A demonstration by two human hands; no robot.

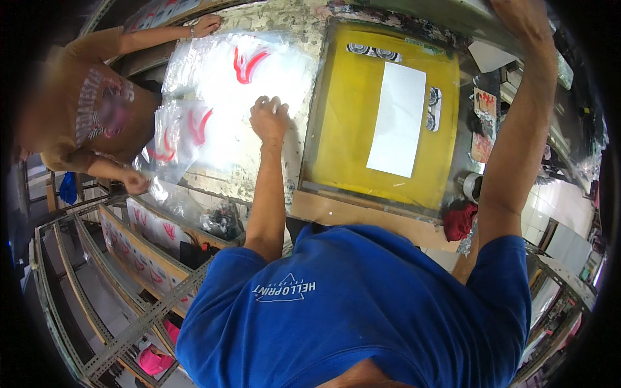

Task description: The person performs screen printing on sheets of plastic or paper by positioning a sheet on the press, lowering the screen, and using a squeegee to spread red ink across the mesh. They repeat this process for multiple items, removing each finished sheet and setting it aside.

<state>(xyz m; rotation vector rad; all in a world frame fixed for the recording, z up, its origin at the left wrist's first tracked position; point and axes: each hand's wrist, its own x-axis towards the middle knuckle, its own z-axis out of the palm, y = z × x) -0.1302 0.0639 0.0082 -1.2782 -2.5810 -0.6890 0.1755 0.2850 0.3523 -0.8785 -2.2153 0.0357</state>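
Observation:
My left hand (269,121) is over the bright white work surface, its fingers bent and slightly apart, with nothing visible in them. Beside it lie clear plastic sheets with red brush-like marks (249,64). At the top right, my right hand (525,24) is at the edge of a grey-green panel (446,14), fingers curled and partly hidden at the picture's rim. Between my arms lies a framed yellow screen (349,123). On it rest a blank white strip (398,119) and printed wheel-like pictures (374,51).
A co-worker in a brown shirt (107,110) stands at the left, one hand (207,26) at the far sheets, the other (134,181) by the near ones. A red cloth (459,222) and a round can (472,186) sit right of the screen. Metal racks (129,323) stand lower left.

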